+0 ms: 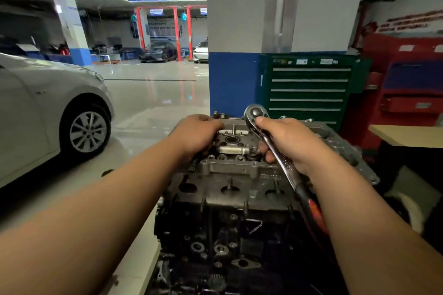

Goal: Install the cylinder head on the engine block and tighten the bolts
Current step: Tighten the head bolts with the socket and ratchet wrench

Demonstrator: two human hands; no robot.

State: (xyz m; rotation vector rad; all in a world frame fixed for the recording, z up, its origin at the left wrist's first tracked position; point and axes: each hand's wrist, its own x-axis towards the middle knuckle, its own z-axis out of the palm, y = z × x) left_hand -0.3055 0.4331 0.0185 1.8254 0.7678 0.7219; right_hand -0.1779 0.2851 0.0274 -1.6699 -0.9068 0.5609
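So here's me at the engine: the cylinder head [239, 167] is sitting on top of the engine block [227, 235], grey casting over the dark, greasy lower half, right in front of me. My right grip [290, 143] is wrapped around the ratchet wrench [275, 148], fingers curled round the shiny shaft and thumb up by the round head, which pokes up above the far edge of the cylinder head. The wrench slants back toward me, its red-and-black handle end running down beside my right forearm. My left grip [196, 136] is lying palm-down on the top left corner of the cylinder head, fingers bent down over the metal; honestly can't tell whether they're hooked round anything or just resting there. Behind the engine there's a white-and-blue pillar [235, 55] with a green tool cabinet [309, 88] just beside it, a silver car [48, 108] off to the left on the glossy floor, and a pale counter [407, 134] on the right.
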